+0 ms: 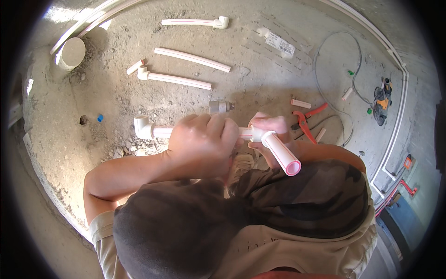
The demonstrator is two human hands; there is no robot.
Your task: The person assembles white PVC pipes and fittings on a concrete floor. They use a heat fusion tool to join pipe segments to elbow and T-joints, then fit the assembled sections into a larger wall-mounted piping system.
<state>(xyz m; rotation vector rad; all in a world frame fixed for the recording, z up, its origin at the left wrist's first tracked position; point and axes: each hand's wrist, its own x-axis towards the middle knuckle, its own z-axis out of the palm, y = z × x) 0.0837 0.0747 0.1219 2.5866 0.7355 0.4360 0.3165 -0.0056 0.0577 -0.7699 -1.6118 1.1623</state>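
Note:
My left hand (204,137) is wrapped round a white plastic pipe (161,132) with red stripes. On the pipe's left end sits a white elbow fitting (142,127), its open mouth turned upward. My right hand (272,128) grips a white fitting (258,134) at the pipe's other end, its fingers closed about it. From that fitting a short striped pipe (282,153) angles toward my right knee, its open end showing a pink rim. Both hands are above my bent knees in dark trousers. Part of the fitting is hidden by my right fingers.
Striped pipe pieces (193,59), some with elbows, lie beyond my hands. A grey metal cylinder (221,107) is just ahead. To the right are a red pipe cutter (304,123), a looping cable (320,51) and an orange-black power tool (382,102). An upright pipe stub (72,53) stands far left.

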